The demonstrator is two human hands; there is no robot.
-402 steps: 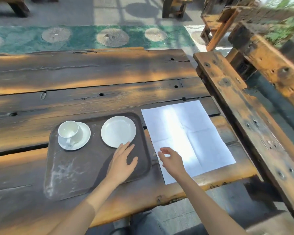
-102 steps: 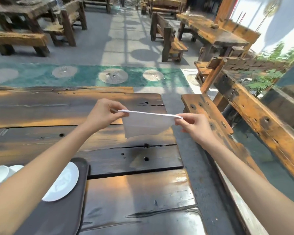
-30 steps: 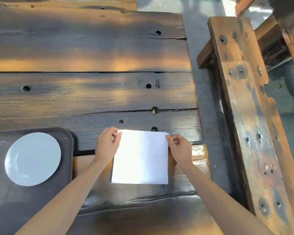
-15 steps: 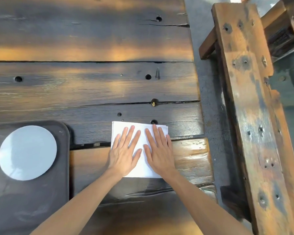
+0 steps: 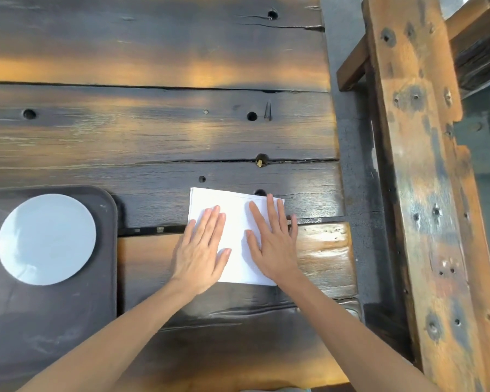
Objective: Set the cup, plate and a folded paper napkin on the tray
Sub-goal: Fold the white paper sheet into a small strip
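A folded white paper napkin (image 5: 236, 222) lies flat on the wooden table (image 5: 153, 131), to the right of the tray. My left hand (image 5: 201, 250) presses palm-down on its left half, fingers straight and spread. My right hand (image 5: 272, 244) lies flat on its right half, fingertips reaching the napkin's far edge. The dark brown tray (image 5: 48, 321) sits at the left edge of view with a white plate (image 5: 46, 239) on it. The cup is out of view.
A wooden bench (image 5: 425, 193) runs along the table's right side across a narrow gap of grey floor (image 5: 357, 165). The table planks have holes and cracks. Bare planks stretch beyond the napkin.
Since a second ago my hands stopped pinching the napkin's top corners and went flat on it. In the last half second both slid slightly outward on the napkin.
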